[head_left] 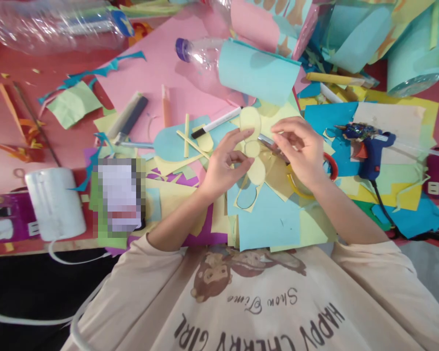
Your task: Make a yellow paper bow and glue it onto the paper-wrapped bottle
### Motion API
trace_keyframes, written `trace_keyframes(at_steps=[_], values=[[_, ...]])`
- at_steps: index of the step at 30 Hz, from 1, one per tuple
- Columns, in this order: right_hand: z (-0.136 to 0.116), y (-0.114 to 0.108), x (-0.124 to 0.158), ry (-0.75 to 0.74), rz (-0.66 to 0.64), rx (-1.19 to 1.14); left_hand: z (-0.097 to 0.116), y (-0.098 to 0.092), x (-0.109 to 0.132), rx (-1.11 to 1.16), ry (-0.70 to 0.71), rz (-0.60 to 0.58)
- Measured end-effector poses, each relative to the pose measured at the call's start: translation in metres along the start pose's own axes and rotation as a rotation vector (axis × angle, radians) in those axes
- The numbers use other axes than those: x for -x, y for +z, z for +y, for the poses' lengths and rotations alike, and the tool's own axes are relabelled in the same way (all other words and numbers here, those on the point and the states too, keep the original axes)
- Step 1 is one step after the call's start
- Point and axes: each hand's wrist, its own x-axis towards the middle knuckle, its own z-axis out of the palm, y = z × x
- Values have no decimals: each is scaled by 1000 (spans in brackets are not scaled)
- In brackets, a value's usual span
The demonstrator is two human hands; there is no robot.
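On my red worktop [73, 146], far left, lies a clear plastic bottle [58, 27] with a blue cap. Near left: a white oblong device [55, 204], cable [76, 263] attached, beside a purple power strip [18, 212]. Ahead of me: a purple-capped bottle [207, 52], sleeved in light-blue paper [258, 73], lying on pink paper [149, 78]. Right: a blue hot-glue gun [371, 158], nozzle pointing left.

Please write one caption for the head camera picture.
Left hand holding a pale yellow paper cutout, right hand beside it, over scattered paper.
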Motion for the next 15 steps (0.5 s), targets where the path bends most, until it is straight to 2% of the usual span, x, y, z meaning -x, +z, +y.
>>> trace_keyframes(at_steps=[4, 5, 6, 8, 10, 11, 15], values=[[-19, -55, 15, 39, 7, 484, 4, -2, 5, -9, 2, 19], [-19, -71, 21, 86, 48, 613, 3, -3, 6, -12, -1, 18], [-16, -87, 28, 154, 143, 726, 1, -3, 7, -14, -7, 16], [-5, -113, 41, 396, 315, 938, -3, -3, 9, -12, -20, 10], [8, -129, 50, 651, 353, 981, -7, -2, 10, -7, -25, 1], [14, -132, 52, 725, 393, 959, -8, 0, 10, -5, -22, -5], [29, -133, 55, 826, 535, 864, -12, 2, 11, -4, -9, -27]])
